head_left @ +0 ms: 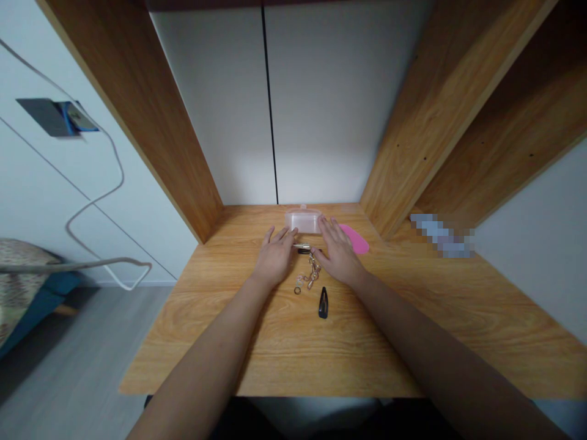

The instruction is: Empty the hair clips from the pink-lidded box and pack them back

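Note:
My left hand (274,258) rests palm down on the wooden desk, fingers stretched out. My right hand (340,253) lies opposite, its long fingers reaching to the right end of a translucent pinkish box (303,222). Between the hands lies a shiny pale metal piece (302,245), close to the left fingertips; I cannot tell whether they touch it. A dark clip-like piece (303,251) sits just below. Nearer are a rose-gold chain-like trinket (313,274), a small dark ring (297,291) and a black snap hair clip (323,303). A bright pink flat piece (356,240) is partly hidden behind my right hand.
Wooden uprights (183,159) flank the desk (275,354), with a white panel (330,110) behind. A blurred-out item (440,235) lies at the right. On the left, a white cable (117,159) hangs before the wall near a socket (80,116).

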A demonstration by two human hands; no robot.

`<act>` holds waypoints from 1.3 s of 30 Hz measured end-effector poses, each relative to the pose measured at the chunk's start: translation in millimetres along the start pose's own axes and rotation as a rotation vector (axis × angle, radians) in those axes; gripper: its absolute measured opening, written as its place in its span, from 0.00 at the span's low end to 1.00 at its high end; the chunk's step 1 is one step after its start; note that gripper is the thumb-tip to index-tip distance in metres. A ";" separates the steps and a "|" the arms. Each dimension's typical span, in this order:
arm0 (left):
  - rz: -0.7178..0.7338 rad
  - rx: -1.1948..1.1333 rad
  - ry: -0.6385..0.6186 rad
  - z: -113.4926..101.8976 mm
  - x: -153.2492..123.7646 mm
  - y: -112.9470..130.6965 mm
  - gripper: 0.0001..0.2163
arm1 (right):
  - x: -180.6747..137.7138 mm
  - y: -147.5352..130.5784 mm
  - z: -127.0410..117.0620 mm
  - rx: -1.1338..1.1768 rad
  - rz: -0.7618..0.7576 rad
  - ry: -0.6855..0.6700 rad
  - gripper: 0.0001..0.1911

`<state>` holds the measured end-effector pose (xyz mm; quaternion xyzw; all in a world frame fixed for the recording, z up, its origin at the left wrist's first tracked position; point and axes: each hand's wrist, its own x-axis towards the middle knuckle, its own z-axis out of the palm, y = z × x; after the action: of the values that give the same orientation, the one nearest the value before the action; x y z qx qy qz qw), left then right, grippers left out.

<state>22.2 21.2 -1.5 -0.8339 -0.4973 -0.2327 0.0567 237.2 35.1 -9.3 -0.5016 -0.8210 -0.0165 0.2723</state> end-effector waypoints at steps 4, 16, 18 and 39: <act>0.019 0.003 -0.003 0.3 0.2 0.8 0.20 | -1.1 -2.1 0.9 -0.031 -0.030 -0.038 0.40; 0.055 0.016 -0.004 3.8 -0.3 1.2 0.19 | -6.8 -7.4 -3.0 -0.093 -0.043 -0.112 0.35; 0.058 0.017 0.012 3.3 -0.3 1.3 0.18 | -7.4 -8.4 -3.6 -0.097 -0.039 -0.115 0.35; -0.008 -0.036 -0.031 2.8 -1.0 2.7 0.08 | -17.1 -23.7 -12.3 -0.142 -0.074 -0.127 0.33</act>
<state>25.1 20.0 -4.1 -0.8363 -0.4971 -0.2287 0.0330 228.7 5.7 -1.0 -0.4891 -0.8513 -0.0528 0.1827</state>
